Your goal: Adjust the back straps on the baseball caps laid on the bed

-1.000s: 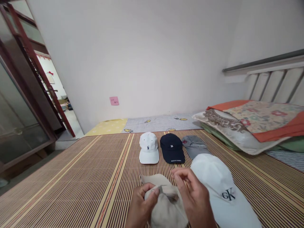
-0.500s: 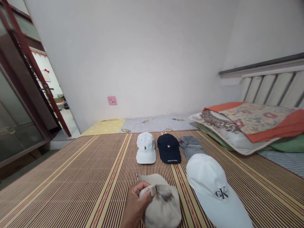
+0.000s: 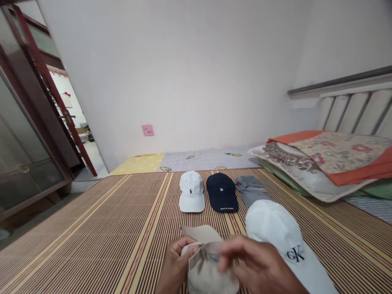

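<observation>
I'm holding the beige cap [image 3: 203, 275] at near centre in my left grip [image 3: 176, 261], brim [image 3: 203, 232] and long axis pointing far-left; my right grip [image 3: 254, 259] is blurring, hold unclear, hiding its right edge.

The held beige cap [image 3: 210, 277] points its brim [image 3: 203, 232] away.

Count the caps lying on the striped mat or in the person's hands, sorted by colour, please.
White caps: 2
Navy cap: 1
Grey cap: 1
Beige cap: 1
Total: 5
</observation>
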Tool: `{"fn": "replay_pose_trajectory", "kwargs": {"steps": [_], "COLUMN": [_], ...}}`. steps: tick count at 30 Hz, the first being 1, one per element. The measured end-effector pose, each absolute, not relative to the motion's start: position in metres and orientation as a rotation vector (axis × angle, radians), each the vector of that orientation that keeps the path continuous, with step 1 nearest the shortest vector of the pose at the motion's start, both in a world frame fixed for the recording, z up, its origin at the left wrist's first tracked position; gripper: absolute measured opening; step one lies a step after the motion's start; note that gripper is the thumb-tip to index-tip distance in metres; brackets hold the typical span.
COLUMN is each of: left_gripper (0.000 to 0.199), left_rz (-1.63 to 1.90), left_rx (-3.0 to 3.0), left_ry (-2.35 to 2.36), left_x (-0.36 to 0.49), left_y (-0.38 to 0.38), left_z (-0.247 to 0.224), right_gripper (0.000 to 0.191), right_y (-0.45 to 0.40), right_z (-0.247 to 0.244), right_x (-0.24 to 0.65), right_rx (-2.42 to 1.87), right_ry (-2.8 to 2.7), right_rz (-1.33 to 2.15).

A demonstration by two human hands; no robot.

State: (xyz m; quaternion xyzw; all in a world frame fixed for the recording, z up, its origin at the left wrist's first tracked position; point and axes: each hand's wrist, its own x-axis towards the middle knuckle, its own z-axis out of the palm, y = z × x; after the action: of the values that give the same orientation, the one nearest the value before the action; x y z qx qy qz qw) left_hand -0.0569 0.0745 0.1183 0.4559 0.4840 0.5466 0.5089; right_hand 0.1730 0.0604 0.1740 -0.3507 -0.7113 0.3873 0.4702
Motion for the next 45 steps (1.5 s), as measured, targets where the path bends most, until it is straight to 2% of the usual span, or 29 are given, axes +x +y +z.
{"fn": "replay_pose_trajectory", "kwargs": {"steps": [4, 10, 18, 32, 36, 43, 45], "left_gripper": [0.048, 0.045, 0.044, 0.04, 0.04, 0.043, 0.041], "left_rz": [1.271, 1.277, 1.279, 1.36, 1.422, 1.526, 1.532], "left_rx": [1.139, 1.18, 1.158, 0.994, 0.913, 0.758, 0.722], "left_ry": [1.111, 1.1, 0.991, 0.848, 0.896, 0.909, 0.885], "left_x": [-0.061, -0.063, -0.066, -0.071, -0.07, -0.067, -0.066], "left_y": [0.077, 0.077, 0.072, 0.072, 0.072, 0.071, 0.071], "left_z": [0.112, 0.114, 0.124, 0.116, 0.119, 0.121, 0.121], "right_gripper": [0.03, 0.019, 0.03, 0.029, 0.039, 0.043, 0.037], "right_y": [0.087, 0.1, 0.104, 0.118, 0.121, 0.112, 0.109], "right_z": [0.163, 0.145, 0.139, 0.129, 0.126, 0.123, 0.125], "right_x": [0.152, 0.144, 0.145, 0.159, 0.162, 0.166, 0.164], "right_rx": [-0.947, -0.929, -0.906, -1.098, -1.113, -1.01, -0.996], "right_ry": [-1.724, -1.85, -1.834, -1.622, -1.546, -1.767, -1.84], "right_rz": [0.972, 1.132, 1.09, 0.979, 1.014, 1.108, 1.125]}}
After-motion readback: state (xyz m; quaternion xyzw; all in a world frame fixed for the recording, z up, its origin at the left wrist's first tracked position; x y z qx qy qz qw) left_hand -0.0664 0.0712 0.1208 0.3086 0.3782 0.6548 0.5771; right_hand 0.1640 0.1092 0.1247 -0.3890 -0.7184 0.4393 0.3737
